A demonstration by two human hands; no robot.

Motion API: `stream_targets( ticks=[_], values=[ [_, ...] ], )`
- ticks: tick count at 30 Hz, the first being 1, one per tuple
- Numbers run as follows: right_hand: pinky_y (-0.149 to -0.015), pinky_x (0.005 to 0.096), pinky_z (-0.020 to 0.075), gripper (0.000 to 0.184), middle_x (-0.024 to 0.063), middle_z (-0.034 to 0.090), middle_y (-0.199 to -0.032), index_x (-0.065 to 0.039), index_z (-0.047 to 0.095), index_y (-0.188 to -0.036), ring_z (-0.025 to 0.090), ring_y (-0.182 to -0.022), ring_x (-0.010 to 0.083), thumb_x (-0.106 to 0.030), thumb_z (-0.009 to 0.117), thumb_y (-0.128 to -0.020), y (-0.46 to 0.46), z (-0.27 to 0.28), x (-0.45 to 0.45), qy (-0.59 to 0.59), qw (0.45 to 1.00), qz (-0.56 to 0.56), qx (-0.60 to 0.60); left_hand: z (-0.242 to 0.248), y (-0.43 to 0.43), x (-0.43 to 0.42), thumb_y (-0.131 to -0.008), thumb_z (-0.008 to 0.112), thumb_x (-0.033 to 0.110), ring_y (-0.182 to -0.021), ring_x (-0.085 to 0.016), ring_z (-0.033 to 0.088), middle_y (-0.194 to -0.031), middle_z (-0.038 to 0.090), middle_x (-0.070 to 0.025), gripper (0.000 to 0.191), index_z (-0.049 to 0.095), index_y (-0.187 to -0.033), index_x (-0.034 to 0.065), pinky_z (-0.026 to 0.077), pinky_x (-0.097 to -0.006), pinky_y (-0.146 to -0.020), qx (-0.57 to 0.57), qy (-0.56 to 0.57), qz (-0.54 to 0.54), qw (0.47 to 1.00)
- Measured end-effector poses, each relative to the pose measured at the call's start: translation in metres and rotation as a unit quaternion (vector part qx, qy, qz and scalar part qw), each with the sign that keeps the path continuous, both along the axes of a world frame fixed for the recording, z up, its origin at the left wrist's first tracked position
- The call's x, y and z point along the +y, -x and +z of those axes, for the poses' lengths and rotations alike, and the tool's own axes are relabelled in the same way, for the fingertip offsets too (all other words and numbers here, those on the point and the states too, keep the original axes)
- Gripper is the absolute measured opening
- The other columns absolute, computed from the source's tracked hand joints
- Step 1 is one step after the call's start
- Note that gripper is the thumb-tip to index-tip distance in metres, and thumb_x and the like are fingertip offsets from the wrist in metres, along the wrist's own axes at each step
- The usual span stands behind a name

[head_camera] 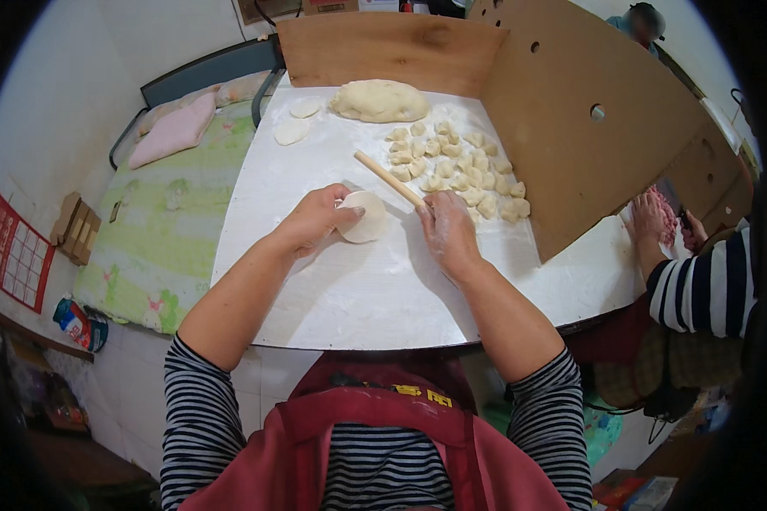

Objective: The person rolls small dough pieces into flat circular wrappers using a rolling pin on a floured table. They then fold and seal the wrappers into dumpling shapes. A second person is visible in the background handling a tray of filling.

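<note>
Between the thumb and fingers of my left hand is a thin round dough wrapper, held over the white table. My right hand grips one end of a slim wooden rolling pin, which slants up and to the left. Past my right hand lie many small floured dough pieces in a loose cluster. A large log of dough rests at the table's far side. Two flat dough rounds lie apart at the far left, one wrapper behind the other wrapper.
Wooden board stands along the back edge; a tall brown panel with holes borders the right. Beyond it, a co-worker's hand touches pink minced meat, the other hand holding a knife. A bed adjoins the left side.
</note>
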State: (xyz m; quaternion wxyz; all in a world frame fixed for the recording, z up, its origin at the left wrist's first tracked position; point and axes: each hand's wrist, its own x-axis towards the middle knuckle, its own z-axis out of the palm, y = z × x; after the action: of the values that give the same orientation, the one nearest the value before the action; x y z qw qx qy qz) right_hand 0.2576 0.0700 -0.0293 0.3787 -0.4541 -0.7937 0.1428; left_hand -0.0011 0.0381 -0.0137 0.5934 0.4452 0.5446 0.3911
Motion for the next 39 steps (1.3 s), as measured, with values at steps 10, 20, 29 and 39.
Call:
stream_targets(
  ticks=[10,20,29,39],
  values=[
    [-0.083,0.0484,0.0513,0.015,0.0222,0.064,-0.100,0.000,0.065,-0.106,0.063,-0.094,0.0420,-0.013,0.067,-0.099,-0.004,-0.002,0.003,0.012,1.000,-0.013,-0.021,0.004,0.030,-0.007,-0.102,0.063,0.002,-0.121,-0.037,0.067,-0.133,0.064,-0.0214,0.039,0.051,-0.138,-0.0067,0.055,-0.0552,-0.106,-0.249,0.109,0.090,0.958],
    [-0.077,0.0451,0.0509,0.010,0.0205,0.062,-0.097,0.000,0.063,-0.104,0.062,-0.086,0.0386,-0.007,0.067,-0.098,-0.007,0.005,0.001,0.055,0.998,0.001,0.011,-0.027,0.163,0.086,-0.101,0.065,0.002,-0.118,-0.032,0.068,-0.137,0.061,-0.0175,0.062,0.034,-0.154,-0.0038,0.058,-0.0497,-0.099,-0.082,0.014,0.252,0.964],
    [-0.075,0.0406,0.0505,0.010,0.0195,0.060,-0.096,0.002,0.061,-0.106,0.060,-0.082,0.0337,-0.005,0.066,-0.099,-0.009,0.019,0.000,0.079,0.996,0.026,0.039,-0.049,0.208,0.183,-0.099,0.059,0.007,-0.102,-0.028,0.072,-0.109,0.075,-0.0150,0.026,0.073,-0.120,0.0073,0.055,-0.0384,-0.084,0.123,-0.130,0.366,0.913],
    [-0.077,0.0347,0.0501,0.008,0.0155,0.058,-0.097,0.001,0.062,-0.107,0.058,-0.082,0.0257,-0.004,0.064,-0.101,-0.004,0.033,-0.008,0.159,0.987,0.027,0.027,-0.074,0.147,0.183,-0.105,0.055,0.016,-0.123,-0.030,0.065,-0.132,0.071,-0.0203,0.043,0.060,-0.147,0.0074,0.048,-0.0353,-0.107,0.282,-0.181,0.183,0.924]
  ],
)
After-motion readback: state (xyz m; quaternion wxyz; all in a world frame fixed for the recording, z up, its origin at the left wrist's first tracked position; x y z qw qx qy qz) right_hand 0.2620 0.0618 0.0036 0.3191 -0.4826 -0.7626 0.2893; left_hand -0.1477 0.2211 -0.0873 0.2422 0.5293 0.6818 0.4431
